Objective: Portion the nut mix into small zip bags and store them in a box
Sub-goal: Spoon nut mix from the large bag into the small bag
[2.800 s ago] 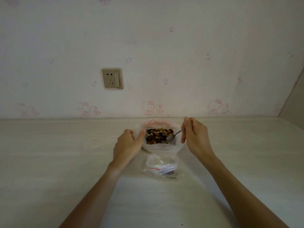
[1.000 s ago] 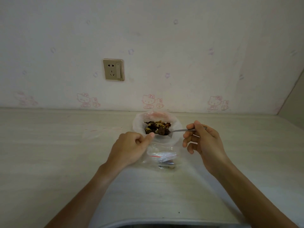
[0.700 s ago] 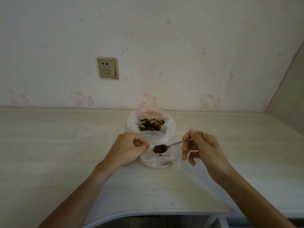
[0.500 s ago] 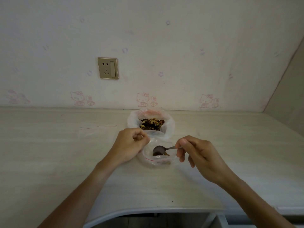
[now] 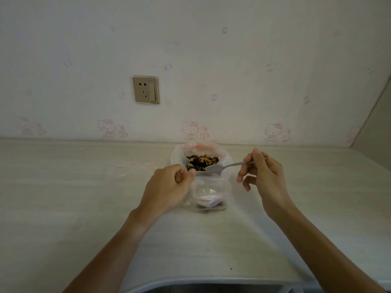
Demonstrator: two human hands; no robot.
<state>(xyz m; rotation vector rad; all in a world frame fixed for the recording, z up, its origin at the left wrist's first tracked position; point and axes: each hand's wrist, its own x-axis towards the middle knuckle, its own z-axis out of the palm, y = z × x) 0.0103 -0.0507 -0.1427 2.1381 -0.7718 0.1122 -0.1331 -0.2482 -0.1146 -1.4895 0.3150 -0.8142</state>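
Note:
A white plastic bag [image 5: 226,160] stands open on the table near the wall, filled with dark and yellow nut mix [image 5: 202,161]. In front of it lies a small clear zip bag [image 5: 208,192] with a red strip and a few dark pieces at its bottom. My left hand [image 5: 169,185] pinches the left rim of the small zip bag. My right hand [image 5: 264,176] grips a metal spoon [image 5: 224,167] by its handle. The spoon's bowl sits at the near edge of the nut mix.
A pale wooden table [image 5: 63,208] runs to a wall with a socket [image 5: 145,89]. More clear zip bags [image 5: 127,169] lie flat to the left of my left hand. The table's curved front edge [image 5: 190,281] shows at the bottom.
My right hand tipped the spoonful into the small zip bag, then lifted the emptied spoon back up to the nut mix. My left hand stayed at the small bag's rim.

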